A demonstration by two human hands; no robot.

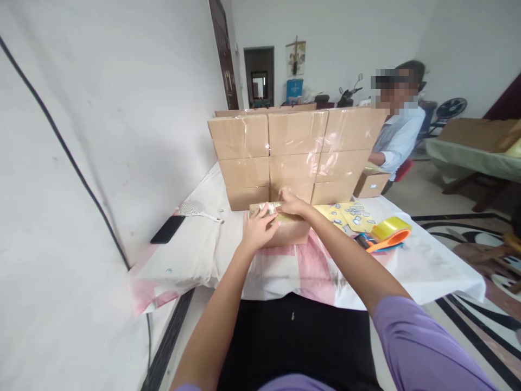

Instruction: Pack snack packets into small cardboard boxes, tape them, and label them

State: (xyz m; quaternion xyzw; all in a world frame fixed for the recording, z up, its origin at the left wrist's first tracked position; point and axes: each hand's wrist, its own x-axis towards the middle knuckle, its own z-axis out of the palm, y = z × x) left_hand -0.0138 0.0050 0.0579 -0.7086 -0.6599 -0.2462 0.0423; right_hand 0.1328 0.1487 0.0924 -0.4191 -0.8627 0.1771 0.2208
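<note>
A small brown cardboard box lies in front of me on the cloth-covered table, with shiny tape over its top. My left hand rests on the box's left end, its fingers spread over the top edge. At the top of the box my right hand has its fingers curled together; what they pinch, if anything, is too small to make out. Right behind the box stands a stack of taped cardboard boxes. A tape dispenser with an orange frame and a yellow tape roll lies to the right.
Yellow printed sheets lie beside the dispenser. A black phone and a white perforated fly swatter are at the table's left. Another person sits behind the stack at right, near another box. A wall borders the left side.
</note>
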